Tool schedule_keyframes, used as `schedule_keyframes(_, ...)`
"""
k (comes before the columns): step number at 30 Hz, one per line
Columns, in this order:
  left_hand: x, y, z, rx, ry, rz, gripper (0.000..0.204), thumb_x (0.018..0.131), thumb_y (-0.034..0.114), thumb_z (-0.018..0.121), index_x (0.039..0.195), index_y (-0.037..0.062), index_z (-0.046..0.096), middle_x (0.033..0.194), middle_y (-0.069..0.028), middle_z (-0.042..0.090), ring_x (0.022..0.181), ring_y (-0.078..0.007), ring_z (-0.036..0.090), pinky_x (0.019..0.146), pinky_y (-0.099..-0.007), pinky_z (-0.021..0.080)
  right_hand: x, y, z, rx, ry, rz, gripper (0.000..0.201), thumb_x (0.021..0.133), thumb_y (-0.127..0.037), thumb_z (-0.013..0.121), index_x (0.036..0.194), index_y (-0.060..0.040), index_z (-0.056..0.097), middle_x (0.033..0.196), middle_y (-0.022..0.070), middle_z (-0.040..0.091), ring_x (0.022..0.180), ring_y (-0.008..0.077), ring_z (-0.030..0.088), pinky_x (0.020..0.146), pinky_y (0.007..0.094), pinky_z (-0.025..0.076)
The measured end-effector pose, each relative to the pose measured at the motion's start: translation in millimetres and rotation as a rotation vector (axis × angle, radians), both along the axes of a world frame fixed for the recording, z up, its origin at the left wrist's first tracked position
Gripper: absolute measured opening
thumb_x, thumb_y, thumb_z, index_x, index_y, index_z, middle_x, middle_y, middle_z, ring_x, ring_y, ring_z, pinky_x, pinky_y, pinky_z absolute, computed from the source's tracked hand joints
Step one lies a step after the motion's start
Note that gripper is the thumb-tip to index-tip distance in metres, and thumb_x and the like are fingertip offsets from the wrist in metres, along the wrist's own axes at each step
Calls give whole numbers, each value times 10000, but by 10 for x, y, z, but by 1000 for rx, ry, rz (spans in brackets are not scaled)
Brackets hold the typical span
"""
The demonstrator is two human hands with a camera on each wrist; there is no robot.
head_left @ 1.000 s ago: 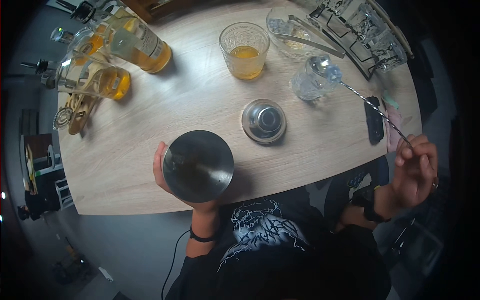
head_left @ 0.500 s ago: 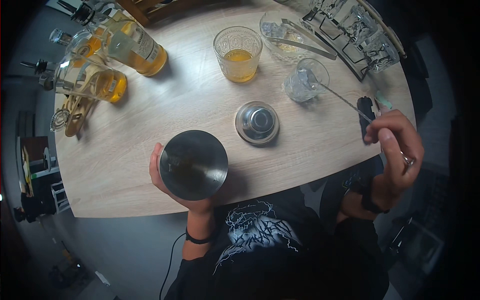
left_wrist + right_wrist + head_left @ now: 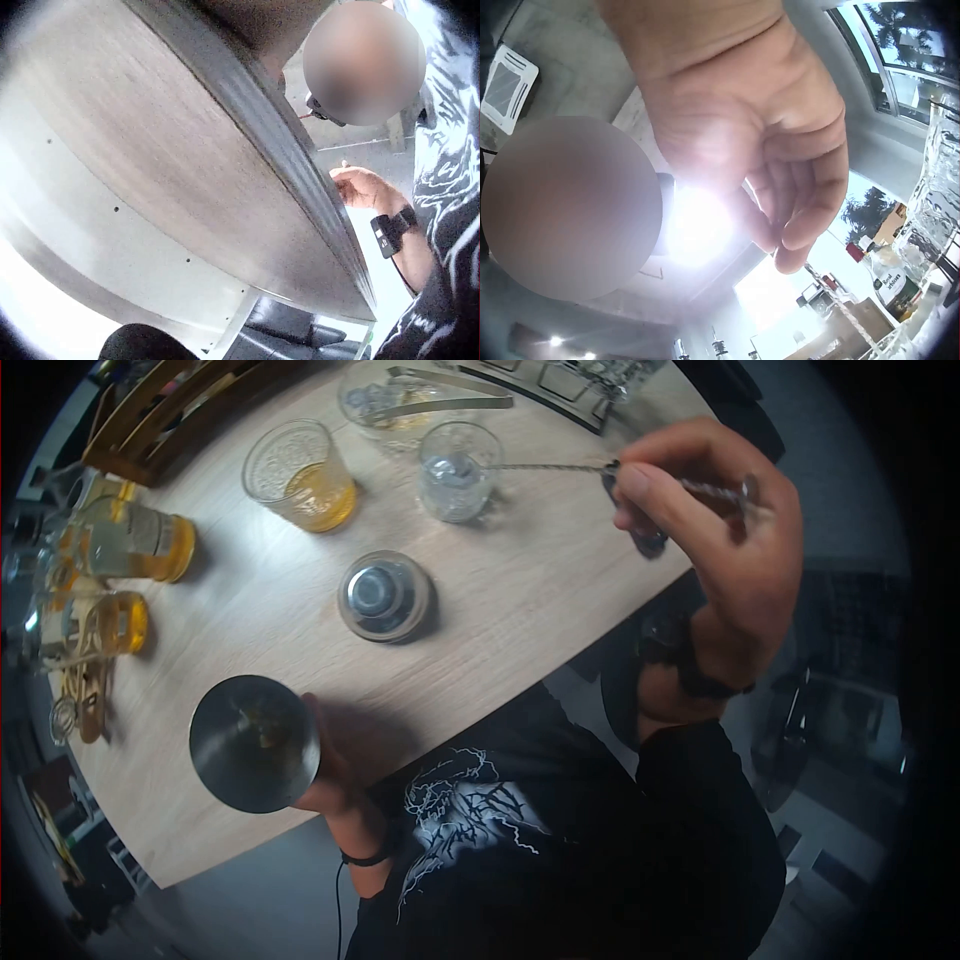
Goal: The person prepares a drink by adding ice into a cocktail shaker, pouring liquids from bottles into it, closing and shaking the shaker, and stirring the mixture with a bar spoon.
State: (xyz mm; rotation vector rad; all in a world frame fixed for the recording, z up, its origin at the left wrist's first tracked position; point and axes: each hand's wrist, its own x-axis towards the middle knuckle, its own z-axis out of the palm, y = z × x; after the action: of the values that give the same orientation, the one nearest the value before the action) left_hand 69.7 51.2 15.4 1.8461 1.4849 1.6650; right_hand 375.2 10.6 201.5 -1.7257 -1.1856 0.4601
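In the head view my left hand (image 3: pixel 330 775) holds a metal shaker tin (image 3: pixel 255 744) from its right side, with a little dark content inside, near the table's front edge. My right hand (image 3: pixel 730 520) pinches a twisted bar spoon (image 3: pixel 560 467) between thumb and fingers. The spoon's far end lies in a clear glass (image 3: pixel 459 485) that has ice in it. In the right wrist view the thumb and fingers of the right hand (image 3: pixel 772 150) meet on the spoon's stem (image 3: pixel 847 307). A shaker top (image 3: pixel 384 597) sits on the table between the tin and that glass.
A patterned glass with amber liquid (image 3: pixel 325 495) stands left of the ice glass. Tongs (image 3: pixel 440 405) lie across an ice bowl (image 3: pixel 365 410) behind. Bottles (image 3: pixel 140 545) and wooden-handled tools (image 3: pixel 92 700) are at left, a wooden rack (image 3: pixel 160 410) at the back left.
The view has turned, shifting the table items leftward. My right hand has moved toward the ice glass, bringing the spoon lower and flatter. The left hand still holds the tin.
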Motion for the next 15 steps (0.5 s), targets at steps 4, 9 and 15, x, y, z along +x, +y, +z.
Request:
schedule_keyframes(4, -46, 8, -28, 12, 45, 25, 668, 742, -41, 877, 1322, -37, 547, 1238, -151, 655, 1055, -238, 656, 899, -328, 581, 102, 9, -35, 94, -44, 93, 150, 900, 16, 726, 1044, 55, 725, 817, 99, 714, 739, 146, 711, 676, 242, 564)
schedule_keyframes(9, -43, -8, -13, -9, 3, 29, 715, 742, -32, 886, 1356, -47, 520, 1287, -155, 645, 1098, -246, 655, 951, -354, 563, 170, 7, -48, 183, 43, 146, 149, 913, 19, 710, 1055, 60, 726, 848, 136, 736, 755, 181, 738, 679, 265, 582)
schedule_keyframes(15, -66, -16, -4, 3, 83, 18, 735, 769, -23, 877, 1392, -51, 490, 1330, -153, 630, 1139, -242, 649, 986, -361, 554, 194, -41, 21, 274, 45, 112, 185, 968, -22, 640, 1105, 83, 707, 888, 180, 750, 750, 226, 756, 686, 293, 601)
